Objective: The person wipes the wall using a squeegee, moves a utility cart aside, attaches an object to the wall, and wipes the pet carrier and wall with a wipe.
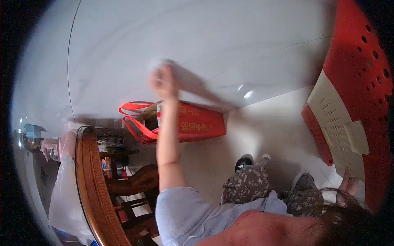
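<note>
My left hand (pixel 165 83) reaches out to a white tiled wall (pixel 246 37), blurred by motion. Its fingers look curled around something whitish against the wall, too smeared to name. Below that hand stands a red paper-like gift bag (pixel 201 123) with gold characters and red ribbon handles; my forearm crosses in front of it. My right hand (pixel 349 183) is at the lower right, partly hidden by hair, with fingers apart beside the cream panel of a red plastic piece (pixel 357 141) with holes. Nothing shows between those fingers.
A carved wooden table (pixel 91 184) with a glossy edge stands on the left, a wooden chair (pixel 135 180) beside it. A white plastic bag (pixel 65 201) hangs near the table. Pale floor (pixel 201 164) lies below, with my shoes (pixel 244 162) on it.
</note>
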`<move>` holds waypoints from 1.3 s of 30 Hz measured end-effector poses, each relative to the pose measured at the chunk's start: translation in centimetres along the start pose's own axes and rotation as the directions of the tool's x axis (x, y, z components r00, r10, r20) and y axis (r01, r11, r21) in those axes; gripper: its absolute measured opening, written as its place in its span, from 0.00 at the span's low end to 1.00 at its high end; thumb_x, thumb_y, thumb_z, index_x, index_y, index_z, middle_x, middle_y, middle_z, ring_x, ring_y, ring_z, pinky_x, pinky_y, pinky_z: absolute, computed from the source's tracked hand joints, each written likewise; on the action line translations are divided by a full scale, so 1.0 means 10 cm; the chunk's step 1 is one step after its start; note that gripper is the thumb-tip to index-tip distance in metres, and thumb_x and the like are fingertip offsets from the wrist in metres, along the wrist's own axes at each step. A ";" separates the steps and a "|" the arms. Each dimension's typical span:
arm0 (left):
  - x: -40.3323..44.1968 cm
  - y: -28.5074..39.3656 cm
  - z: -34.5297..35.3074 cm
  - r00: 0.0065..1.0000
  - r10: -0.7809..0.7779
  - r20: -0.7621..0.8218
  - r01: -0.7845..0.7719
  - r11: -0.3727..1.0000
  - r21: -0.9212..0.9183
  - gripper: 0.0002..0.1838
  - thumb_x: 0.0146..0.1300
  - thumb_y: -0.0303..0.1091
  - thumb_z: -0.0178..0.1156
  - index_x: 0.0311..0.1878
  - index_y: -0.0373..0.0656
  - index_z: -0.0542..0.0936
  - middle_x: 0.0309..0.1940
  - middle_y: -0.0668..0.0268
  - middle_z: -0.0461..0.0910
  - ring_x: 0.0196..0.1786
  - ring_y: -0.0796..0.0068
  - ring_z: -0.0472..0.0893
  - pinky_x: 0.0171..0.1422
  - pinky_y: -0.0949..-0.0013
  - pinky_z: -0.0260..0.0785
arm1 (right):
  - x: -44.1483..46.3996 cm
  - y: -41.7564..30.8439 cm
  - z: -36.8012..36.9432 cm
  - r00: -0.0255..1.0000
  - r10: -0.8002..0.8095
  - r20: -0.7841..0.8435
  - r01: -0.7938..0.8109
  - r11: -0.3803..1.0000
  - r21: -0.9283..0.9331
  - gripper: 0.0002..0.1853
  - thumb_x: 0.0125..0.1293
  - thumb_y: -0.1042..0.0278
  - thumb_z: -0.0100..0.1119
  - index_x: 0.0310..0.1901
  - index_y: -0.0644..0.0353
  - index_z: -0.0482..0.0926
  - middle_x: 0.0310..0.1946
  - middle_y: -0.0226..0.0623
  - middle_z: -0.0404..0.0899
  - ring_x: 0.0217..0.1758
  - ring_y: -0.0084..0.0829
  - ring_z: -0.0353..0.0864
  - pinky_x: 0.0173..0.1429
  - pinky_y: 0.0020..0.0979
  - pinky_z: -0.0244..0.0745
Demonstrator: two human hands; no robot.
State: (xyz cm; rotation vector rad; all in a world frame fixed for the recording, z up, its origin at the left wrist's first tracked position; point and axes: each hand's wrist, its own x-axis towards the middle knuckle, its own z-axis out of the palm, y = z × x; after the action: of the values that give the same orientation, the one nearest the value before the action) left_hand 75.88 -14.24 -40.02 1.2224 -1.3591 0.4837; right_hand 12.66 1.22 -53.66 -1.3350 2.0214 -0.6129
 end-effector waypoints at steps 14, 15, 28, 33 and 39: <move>1.11 0.68 -0.32 0.845 0.520 -0.122 -0.378 0.744 0.551 0.10 0.58 0.36 0.54 0.28 0.39 0.73 0.16 0.71 0.63 0.20 0.78 0.65 0.26 0.75 0.59 | 0.12 0.39 0.10 0.999 -0.037 -0.022 0.036 0.998 -0.048 0.13 0.60 0.66 0.50 0.41 0.68 0.73 0.34 0.43 0.72 0.39 0.36 0.70 0.44 0.32 0.64; 1.26 0.61 -0.32 0.659 0.734 -0.165 -0.393 0.523 0.756 0.10 0.59 0.36 0.53 0.30 0.38 0.73 0.18 0.72 0.64 0.22 0.80 0.65 0.28 0.77 0.60 | 0.16 0.48 0.13 0.994 -0.108 -0.019 0.108 0.994 0.024 0.13 0.60 0.67 0.50 0.42 0.67 0.73 0.36 0.44 0.73 0.42 0.37 0.70 0.46 0.32 0.65; 0.35 0.54 -0.35 0.755 0.402 0.518 -0.634 0.648 0.423 0.07 0.48 0.27 0.56 0.33 0.47 0.74 0.14 0.67 0.66 0.15 0.68 0.67 0.16 0.67 0.57 | 0.01 -0.70 0.00 0.828 -0.448 -0.337 0.514 0.847 0.137 0.14 0.55 0.67 0.56 0.26 0.73 0.69 0.16 0.46 0.70 0.17 0.31 0.70 0.22 0.32 0.65; 0.93 0.04 -1.65 0.936 0.345 -0.070 -0.095 0.440 0.893 0.11 0.55 0.33 0.55 0.40 0.41 0.76 0.25 0.59 0.71 0.29 0.62 0.71 0.30 0.64 0.62 | 0.18 -0.12 0.00 0.715 -0.535 -0.450 0.659 0.730 0.181 0.16 0.54 0.65 0.58 0.25 0.73 0.69 0.12 0.43 0.68 0.11 0.29 0.65 0.16 0.31 0.59; 0.81 -0.75 -2.46 0.678 -0.397 -0.618 0.647 0.722 0.245 0.12 0.51 0.24 0.51 0.40 0.33 0.74 0.30 0.61 0.75 0.31 0.72 0.73 0.36 0.69 0.66 | 0.20 0.20 0.02 0.844 -0.339 -0.416 0.331 0.939 -0.093 0.17 0.53 0.63 0.59 0.23 0.71 0.68 0.09 0.40 0.66 0.09 0.28 0.61 0.13 0.30 0.55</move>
State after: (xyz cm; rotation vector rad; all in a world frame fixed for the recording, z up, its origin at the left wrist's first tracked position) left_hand 95.60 1.09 -29.87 1.6417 -0.3578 0.6620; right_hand 11.03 0.12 -55.64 -1.7018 2.1381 -1.1365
